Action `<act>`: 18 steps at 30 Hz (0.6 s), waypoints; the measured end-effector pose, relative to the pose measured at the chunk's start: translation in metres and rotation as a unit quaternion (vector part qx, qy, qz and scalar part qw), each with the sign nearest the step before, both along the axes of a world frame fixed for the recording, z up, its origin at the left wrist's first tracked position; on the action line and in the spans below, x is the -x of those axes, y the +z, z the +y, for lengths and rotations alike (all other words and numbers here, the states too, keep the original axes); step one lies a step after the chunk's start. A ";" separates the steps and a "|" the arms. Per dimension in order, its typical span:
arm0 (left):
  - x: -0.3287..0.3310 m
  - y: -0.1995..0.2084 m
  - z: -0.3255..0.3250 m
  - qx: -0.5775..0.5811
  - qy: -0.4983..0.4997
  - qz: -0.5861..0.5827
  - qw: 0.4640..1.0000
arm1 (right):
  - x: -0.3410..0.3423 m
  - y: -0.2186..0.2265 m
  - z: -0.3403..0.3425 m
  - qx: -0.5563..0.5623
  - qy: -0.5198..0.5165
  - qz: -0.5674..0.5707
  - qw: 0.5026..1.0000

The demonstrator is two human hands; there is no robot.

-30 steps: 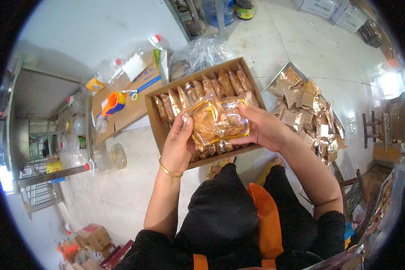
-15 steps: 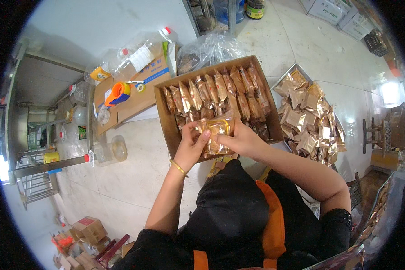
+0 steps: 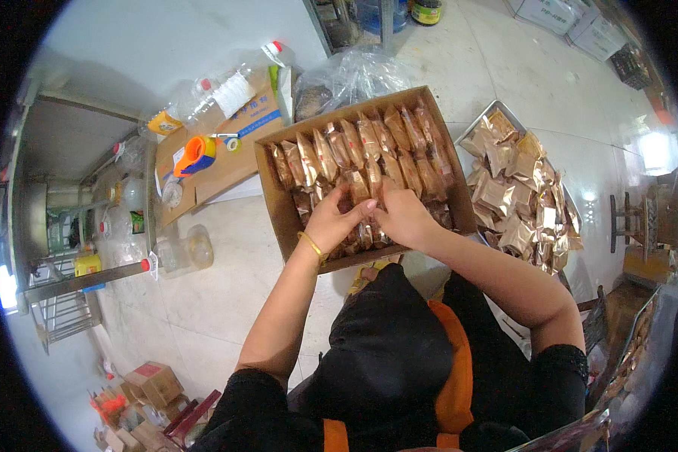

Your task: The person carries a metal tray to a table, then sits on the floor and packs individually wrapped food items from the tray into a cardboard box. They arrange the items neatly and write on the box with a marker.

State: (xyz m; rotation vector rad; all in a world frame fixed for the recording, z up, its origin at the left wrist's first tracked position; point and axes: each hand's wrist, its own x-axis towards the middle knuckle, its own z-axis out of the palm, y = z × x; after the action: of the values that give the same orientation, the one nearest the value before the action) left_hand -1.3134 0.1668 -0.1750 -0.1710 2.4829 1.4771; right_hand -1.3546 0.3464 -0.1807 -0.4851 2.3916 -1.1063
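Note:
An open cardboard box (image 3: 270,198) is packed with upright rows of gold-and-clear wrapped packets (image 3: 388,141). Both of my hands reach into its near half. With fingers curled down among the packets, my left hand (image 3: 337,217) grips the left side of a wrapped packet (image 3: 358,186) standing on edge. My right hand (image 3: 407,216) closes on that packet's right side, its thumb close to the left thumb. The fingertips are partly hidden between neighbouring packets. To the right of the box, a metal tray (image 3: 474,124) holds a heap of loose gold packets (image 3: 516,192).
An orange-and-blue tape dispenser (image 3: 196,156) lies on flattened cardboard (image 3: 241,158) at the left, near large clear plastic bottles (image 3: 237,89). Behind the box sits a clear plastic bag (image 3: 358,79). A metal rack (image 3: 68,279) stands far left.
Both hands have lowered the packet from above the box into its near row, where it now stands on edge among the others. The box has shifted slightly.

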 end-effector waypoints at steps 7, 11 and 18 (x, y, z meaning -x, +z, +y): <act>0.015 -0.012 0.009 -0.011 0.054 -0.017 0.998 | -0.004 0.005 0.001 0.030 -0.037 -0.021 0.999; 0.031 -0.042 0.012 0.148 0.005 -0.023 0.989 | -0.006 -0.005 0.009 0.097 -0.019 -0.135 0.986; 0.045 -0.050 0.026 0.302 0.006 -0.024 0.953 | 0.014 0.063 0.109 0.216 -0.233 0.002 0.948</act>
State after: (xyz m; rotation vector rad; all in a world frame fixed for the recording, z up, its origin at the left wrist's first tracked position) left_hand -1.3582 0.1929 -0.2248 -0.3216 2.8124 0.6591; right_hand -1.3688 0.4552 -0.1176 -0.0454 2.3234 -1.8563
